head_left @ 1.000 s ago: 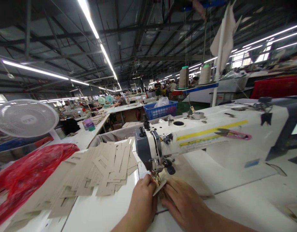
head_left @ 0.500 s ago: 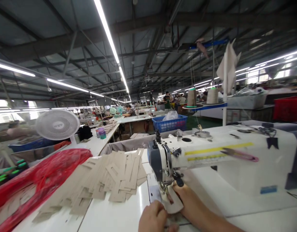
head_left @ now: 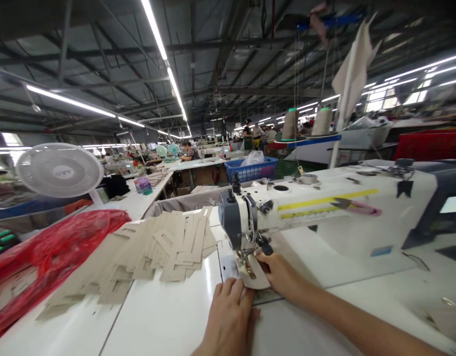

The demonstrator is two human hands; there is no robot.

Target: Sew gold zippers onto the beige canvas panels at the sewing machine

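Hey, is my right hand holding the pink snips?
No, the pink snips are on the front of the sewing machine, while your right hand is at the edge of the beige piece.

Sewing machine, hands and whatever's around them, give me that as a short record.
Piece: beige piece, below the head of the sewing machine
Left hand: beside piece's near edge, contact unclear
Right hand: at piece's right edge
Left of machine: spread beige cutouts, red plastic
Snips: pink-handled, on machine's front
Behind: two thread cones
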